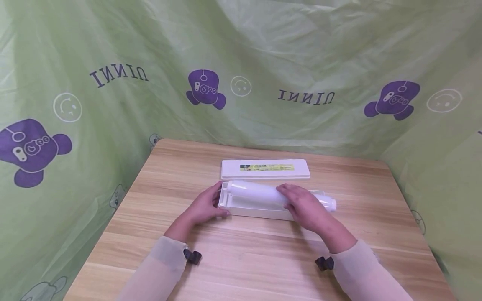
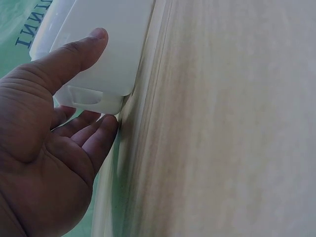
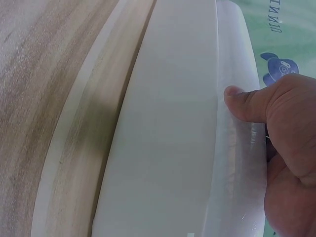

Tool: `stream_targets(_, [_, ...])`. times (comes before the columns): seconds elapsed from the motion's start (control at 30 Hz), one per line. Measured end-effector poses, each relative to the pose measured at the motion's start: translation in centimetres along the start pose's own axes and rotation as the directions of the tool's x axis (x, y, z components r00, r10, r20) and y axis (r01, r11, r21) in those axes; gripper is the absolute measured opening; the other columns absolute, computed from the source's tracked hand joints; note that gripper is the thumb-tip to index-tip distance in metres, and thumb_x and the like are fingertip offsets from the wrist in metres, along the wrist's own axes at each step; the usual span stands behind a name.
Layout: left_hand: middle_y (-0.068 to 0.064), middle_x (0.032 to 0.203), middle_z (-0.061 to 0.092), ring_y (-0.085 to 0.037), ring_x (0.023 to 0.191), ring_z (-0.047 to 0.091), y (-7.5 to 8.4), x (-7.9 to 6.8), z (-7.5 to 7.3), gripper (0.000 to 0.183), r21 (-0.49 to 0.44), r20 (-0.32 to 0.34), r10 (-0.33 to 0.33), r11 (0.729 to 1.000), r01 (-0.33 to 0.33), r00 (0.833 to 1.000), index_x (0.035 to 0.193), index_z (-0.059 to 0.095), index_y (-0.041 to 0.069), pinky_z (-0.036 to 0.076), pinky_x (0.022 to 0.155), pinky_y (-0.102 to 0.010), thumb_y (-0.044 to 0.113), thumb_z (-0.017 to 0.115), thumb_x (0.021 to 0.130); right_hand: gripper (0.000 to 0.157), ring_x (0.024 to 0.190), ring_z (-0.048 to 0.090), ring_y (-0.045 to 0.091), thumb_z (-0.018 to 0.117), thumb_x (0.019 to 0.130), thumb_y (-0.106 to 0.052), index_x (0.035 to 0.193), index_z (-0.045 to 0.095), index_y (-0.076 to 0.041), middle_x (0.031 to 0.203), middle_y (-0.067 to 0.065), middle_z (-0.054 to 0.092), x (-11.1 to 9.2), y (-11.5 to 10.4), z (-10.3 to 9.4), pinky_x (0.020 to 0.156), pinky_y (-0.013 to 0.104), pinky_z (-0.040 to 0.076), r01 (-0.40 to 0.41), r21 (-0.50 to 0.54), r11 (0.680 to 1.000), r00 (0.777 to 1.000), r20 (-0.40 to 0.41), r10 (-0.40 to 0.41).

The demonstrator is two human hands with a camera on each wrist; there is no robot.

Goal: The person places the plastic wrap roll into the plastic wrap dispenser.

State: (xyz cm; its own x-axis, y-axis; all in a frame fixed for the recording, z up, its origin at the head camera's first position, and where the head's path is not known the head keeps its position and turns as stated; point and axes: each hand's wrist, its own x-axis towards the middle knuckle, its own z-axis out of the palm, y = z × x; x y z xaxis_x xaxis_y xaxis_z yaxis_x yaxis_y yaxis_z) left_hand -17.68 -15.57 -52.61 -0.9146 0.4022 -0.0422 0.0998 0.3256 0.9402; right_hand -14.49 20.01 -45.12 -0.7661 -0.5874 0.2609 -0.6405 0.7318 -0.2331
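Observation:
A long white plastic box [image 1: 248, 210] lies across the middle of the wooden table [image 1: 244, 259]. A white roll of film [image 1: 256, 193] lies in it at a slant, its right end sticking out over the box's right edge. My left hand [image 1: 205, 207] grips the box's left end, thumb on the front wall and fingers round the end. In the left wrist view the left hand [image 2: 44, 148] shows that thumb on the box [image 2: 108, 44]. My right hand [image 1: 306, 207] curls over the roll's right half. The right wrist view shows the right hand [image 3: 286, 148] with its thumb pressing the glossy roll [image 3: 237, 64] above the box wall [image 3: 168, 123].
A flat white lid [image 1: 265, 169] with a yellow label lies just behind the box. Green printed sheeting [image 1: 241, 62] hangs close round the table's back and sides. Bare wood [image 2: 222, 123] spreads in front of the box toward me.

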Motion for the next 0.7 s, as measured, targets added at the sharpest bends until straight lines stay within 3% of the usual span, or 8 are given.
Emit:
stream_targets(0.33, [-0.004, 0.155, 0.035, -0.021, 0.136, 0.042, -0.18, 0.02, -0.10, 0.120, 0.011, 0.001, -0.005, 1.000, 0.005, 1.000, 0.158, 0.020, 0.012, 0.042, 0.105, -0.028, 0.019, 0.094, 0.064, 0.058, 0.127, 0.052, 0.033, 0.076, 0.084, -0.006, 0.138, 0.054, -0.003, 0.134, 0.014, 0.058, 0.28, -0.18, 0.29, 0.107, 0.050, 0.043, 0.034, -0.006, 0.999, 0.999, 0.011, -0.034])
stream_targets(0.7, [-0.008, 0.152, 0.040, -0.019, 0.134, 0.044, -0.16, 0.04, -0.05, 0.119, 0.005, 0.009, 0.004, 1.000, -0.004, 1.000, 0.157, 0.019, 0.012, 0.043, 0.105, -0.027, 0.015, 0.093, 0.065, 0.056, 0.126, 0.053, 0.033, 0.075, 0.086, -0.007, 0.138, 0.055, -0.005, 0.135, 0.015, 0.058, 0.57, -0.34, 0.31, 0.108, 0.048, 0.042, 0.052, -0.022, 0.998, 0.998, 0.034, -0.051])
